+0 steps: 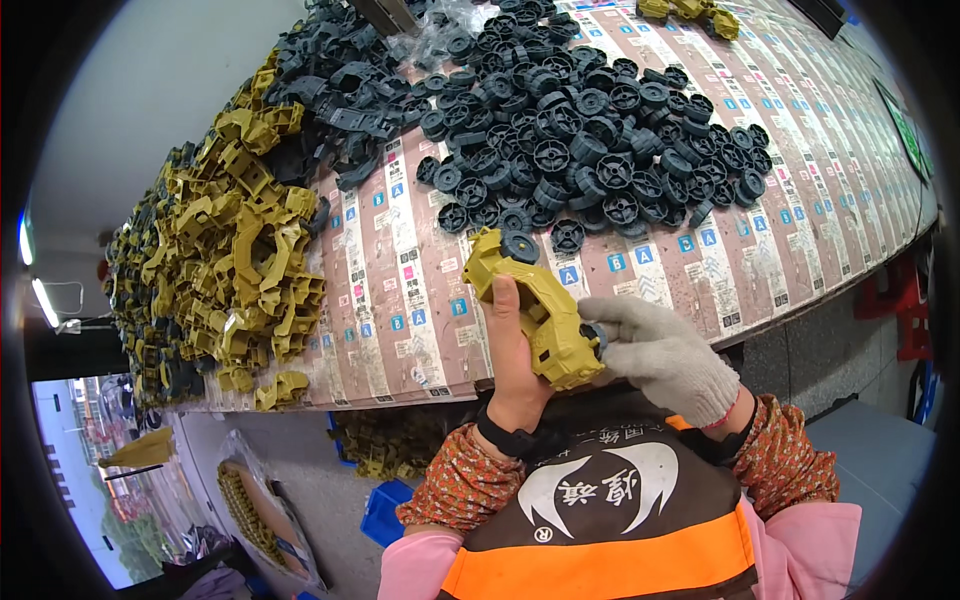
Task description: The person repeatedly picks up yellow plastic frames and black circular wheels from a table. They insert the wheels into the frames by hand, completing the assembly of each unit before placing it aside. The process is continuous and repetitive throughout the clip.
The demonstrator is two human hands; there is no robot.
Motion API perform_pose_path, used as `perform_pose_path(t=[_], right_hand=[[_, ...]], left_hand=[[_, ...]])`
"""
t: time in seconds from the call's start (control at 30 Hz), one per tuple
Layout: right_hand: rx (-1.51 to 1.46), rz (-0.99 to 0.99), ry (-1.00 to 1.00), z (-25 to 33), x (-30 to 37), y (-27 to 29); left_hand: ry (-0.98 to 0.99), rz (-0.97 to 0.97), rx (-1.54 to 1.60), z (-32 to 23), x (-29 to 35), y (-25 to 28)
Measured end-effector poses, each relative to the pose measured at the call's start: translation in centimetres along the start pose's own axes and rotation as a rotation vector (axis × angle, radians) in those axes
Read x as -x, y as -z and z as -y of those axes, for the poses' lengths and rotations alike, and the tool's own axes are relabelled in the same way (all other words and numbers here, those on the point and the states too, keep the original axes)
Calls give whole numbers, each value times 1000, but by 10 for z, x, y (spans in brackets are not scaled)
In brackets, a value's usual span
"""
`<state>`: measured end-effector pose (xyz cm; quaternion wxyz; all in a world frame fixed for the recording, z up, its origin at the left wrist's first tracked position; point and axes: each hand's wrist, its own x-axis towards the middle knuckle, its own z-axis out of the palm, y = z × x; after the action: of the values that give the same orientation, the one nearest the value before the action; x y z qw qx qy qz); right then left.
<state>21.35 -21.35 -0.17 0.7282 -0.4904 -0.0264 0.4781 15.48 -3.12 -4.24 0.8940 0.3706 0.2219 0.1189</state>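
- Across the big printed table (820, 190), open room lies to the right; the near edge curves under the toy.
- At left sits a tall yellow heap (235, 245).
- Straight ahead, a wheel heap (600, 130) fills the way.
- Over the near edge, the yellow toy body (560, 345) is bumpy, with holes.
- The bare left hand (515, 365) wraps around it; the gloved right hand (662, 355) touches its side, but I cannot tell if it pinches.
- One dark wheel (518, 247) sits at its far end.

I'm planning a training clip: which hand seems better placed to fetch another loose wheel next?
Probably the gloved right hand: it sits at one side of the yellow toy body, loose wheels beyond, while the bare left hand grips that body.
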Motion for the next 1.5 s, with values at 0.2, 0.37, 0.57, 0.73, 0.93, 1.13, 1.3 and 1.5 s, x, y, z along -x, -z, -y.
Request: perform_pose_path(t=[0.2, 0.37, 0.57, 0.73, 0.93, 1.13, 1.3, 1.5], right_hand=[[107, 51, -65, 6, 0, -6], [54, -18, -44, 14, 0, -6], [227, 46, 81, 6, 1, 1], [684, 12, 287, 3, 3, 6], [449, 0, 221, 2, 3, -2], [440, -13, 115, 5, 3, 1], [549, -66, 141, 7, 1, -2], [538, -87, 189, 2, 2, -5]], left_hand=[[104, 50, 115, -5, 2, 6], [26, -40, 7, -5, 1, 6], [-167, -50, -139, -5, 3, -4], [-291, -96, -235, 2, -3, 2], [-261, -91, -217, -3, 1, -5], [-213, -87, -205, -7, 3, -6], [-214, -91, -185, -6, 4, -5], [-281, -102, -229, -4, 0, -2]])
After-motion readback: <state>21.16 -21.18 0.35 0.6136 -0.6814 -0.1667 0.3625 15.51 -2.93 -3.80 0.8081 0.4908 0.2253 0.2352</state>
